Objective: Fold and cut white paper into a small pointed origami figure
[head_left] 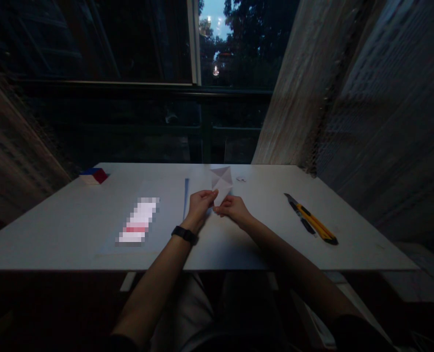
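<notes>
A small square of white paper (222, 180) with crossing crease lines is held up over the table, slightly tilted. My left hand (201, 203), with a dark band on its wrist, pinches the paper's lower left edge between thumb and fingers. At the bottom corner, my right hand (233, 209) is closed on the same paper, its fingertips close to the left hand's. The fingers cover the paper's lowest part. Just left of my left hand lies a thin bluish strip (186, 193).
On the white table (268, 244), a yellow-and-black utility knife (318, 226) and a smaller black cutter (305, 222) lie at right. A blurred-out bright rectangle (138, 220) rests on white sheets (169, 205) at left. A colored cube (94, 176) stands far left; a small thin item (241, 179) lies behind.
</notes>
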The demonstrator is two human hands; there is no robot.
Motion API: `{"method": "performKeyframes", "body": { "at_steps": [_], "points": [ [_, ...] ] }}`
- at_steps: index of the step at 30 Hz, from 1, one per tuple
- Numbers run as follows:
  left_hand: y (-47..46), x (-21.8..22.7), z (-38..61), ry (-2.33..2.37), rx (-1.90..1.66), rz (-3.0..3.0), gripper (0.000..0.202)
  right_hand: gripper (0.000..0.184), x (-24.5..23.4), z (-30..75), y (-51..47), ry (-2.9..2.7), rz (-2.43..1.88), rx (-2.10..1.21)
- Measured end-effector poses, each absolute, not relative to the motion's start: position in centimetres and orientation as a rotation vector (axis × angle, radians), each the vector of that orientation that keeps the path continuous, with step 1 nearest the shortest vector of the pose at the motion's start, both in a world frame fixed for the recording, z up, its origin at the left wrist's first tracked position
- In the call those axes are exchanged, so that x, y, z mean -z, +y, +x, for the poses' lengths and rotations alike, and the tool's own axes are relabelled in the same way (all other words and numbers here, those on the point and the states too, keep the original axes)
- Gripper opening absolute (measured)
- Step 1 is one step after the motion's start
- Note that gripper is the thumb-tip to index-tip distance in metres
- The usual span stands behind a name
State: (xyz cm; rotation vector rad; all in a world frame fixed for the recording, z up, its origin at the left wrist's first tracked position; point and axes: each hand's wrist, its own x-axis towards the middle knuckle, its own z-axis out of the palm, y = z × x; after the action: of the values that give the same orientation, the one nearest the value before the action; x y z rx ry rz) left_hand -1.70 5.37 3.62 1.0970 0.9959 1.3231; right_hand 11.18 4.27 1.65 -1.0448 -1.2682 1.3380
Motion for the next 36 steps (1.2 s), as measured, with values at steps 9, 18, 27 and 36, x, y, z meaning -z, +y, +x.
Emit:
{"method": "performKeyframes", "body": {
  "at_steps": [9, 18, 27, 36],
  "points": [
    [5.10, -3.88, -1.61, 0.986, -1.332, 1.083, 0.035, 0.032, -1.45, 11.21, 4.36, -1.282, -1.033, -1.323],
    [5.15, -3.91, -1.65, 1.006, -1.325, 1.084, 0.037, 0.031, -1.61, 11.25, 4.24, -1.316, -1.024, -1.323],
    [5.07, -4.00, -1.61, 1.029, -1.334, 1.059, 0.035, 0.033, -1.74, 11.19, 4.10, -1.299, -1.027, -1.326],
    [5.23, -3.75, -1.56, 1.030, -1.338, 1.040, 0.035, 0.032, -1.58, 11.09, 4.26, -1.295, -1.049, -1.309]
  ]
}}
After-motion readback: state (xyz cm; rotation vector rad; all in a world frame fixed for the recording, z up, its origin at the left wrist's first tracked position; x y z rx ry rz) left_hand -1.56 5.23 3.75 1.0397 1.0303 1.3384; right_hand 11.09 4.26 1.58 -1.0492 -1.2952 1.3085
